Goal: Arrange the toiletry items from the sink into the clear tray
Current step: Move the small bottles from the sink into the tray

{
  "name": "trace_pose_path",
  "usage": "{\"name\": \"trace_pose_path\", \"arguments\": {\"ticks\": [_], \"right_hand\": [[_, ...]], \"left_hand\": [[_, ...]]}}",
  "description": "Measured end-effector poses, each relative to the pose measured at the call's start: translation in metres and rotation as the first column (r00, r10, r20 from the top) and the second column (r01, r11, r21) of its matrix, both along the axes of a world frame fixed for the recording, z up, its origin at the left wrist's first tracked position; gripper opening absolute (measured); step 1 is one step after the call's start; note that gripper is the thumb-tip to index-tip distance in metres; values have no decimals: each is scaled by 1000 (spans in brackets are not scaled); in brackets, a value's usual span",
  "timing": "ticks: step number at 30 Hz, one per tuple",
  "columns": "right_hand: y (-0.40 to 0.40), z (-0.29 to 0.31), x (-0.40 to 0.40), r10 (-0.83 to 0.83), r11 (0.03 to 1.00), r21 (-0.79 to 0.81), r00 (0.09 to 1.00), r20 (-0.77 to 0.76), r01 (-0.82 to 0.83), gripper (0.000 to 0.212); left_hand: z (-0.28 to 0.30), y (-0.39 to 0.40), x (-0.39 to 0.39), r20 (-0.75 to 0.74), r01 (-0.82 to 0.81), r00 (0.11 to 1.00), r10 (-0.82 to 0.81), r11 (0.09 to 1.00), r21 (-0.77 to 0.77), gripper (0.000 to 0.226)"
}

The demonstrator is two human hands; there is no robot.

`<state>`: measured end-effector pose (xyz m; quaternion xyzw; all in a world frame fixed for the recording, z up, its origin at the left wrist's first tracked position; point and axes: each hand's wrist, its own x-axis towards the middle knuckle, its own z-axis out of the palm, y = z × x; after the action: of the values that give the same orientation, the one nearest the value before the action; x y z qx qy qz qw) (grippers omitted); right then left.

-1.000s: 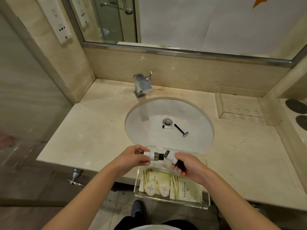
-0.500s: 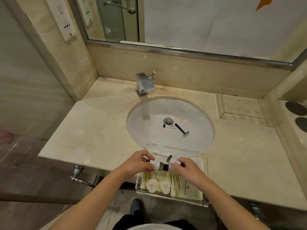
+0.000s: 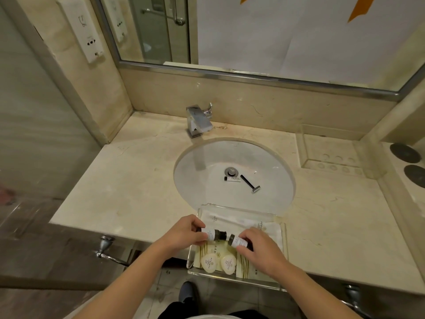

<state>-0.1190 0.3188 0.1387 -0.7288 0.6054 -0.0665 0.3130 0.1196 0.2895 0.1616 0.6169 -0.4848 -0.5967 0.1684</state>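
Head view: bottles (image 3: 216,234) lowered into tray (image 3: 234,278).

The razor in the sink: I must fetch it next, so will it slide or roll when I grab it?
The razor lies flat on the glossy curved sink, so it probably slides toward the drain. Its crosswise head likely stops rolling. It looks thin and light.

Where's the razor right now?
In the head view, the razor lies in the sink basin, just right of the drain and beside a small tube, beyond the clear tray.
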Motion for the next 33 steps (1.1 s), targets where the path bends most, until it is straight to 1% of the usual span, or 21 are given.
{"name": "trace_pose_path", "arguments": {"ticks": [1, 3, 6, 8, 11, 14, 16, 18, 20, 25, 33], "right_hand": [[0, -1, 0, 18, 1000, -7, 1000, -9, -19, 29], [-1, -3, 0, 39, 999, -23, 999, -20, -39, 31], [-1, -5, -1, 55, 998, -26, 998, -19, -55, 31], [1, -6, -1, 56, 998, -22, 998, -4, -56, 32], [3, -8, -2, 37, 999, -25, 999, 29, -36, 33], [4, -8, -1, 52, 997, -63, 999, 11, -51, 31], [4, -8, 0, 58, 993, -104, 998, -14, -59, 30], [4, -9, 0, 61, 985, -159, 996, -60, -70, 29], [4, -9, -1, 57, 979, -192, 994, -88, -73, 30], [3, -11, 1, 61, 984, -159, 994, -89, -75, 31], [-3, -13, 7, 59, 986, -148, 994, -97, -73, 24]], "left_hand": [[0, 0, 1, 5, 32, 999, -32, 999, -4, 22], [-2, -1, 0, 64, 97, 993, -95, 995, -26, 21], [-4, -2, -3, 249, 246, 945, -212, 962, -117, 23], [-4, -3, -6, 370, 380, 880, -297, 908, -175, 24], [-5, -5, -7, 499, 535, 780, -378, 817, -216, 23], [-6, -7, -5, 613, 650, 684, -396, 713, -264, 22], [-9, -7, -5, 660, 701, 647, -382, 639, -317, 23], [-13, -6, -5, 693, 732, 626, -358, 578, -362, 25], [-16, -6, -4, 710, 740, 619, -337, 554, -381, 28], [-20, -5, -7, 734, 742, 605, -308, 552, -380, 31], [-21, -4, -8, 737, 746, 601, -309, 548, -378, 30]]}}
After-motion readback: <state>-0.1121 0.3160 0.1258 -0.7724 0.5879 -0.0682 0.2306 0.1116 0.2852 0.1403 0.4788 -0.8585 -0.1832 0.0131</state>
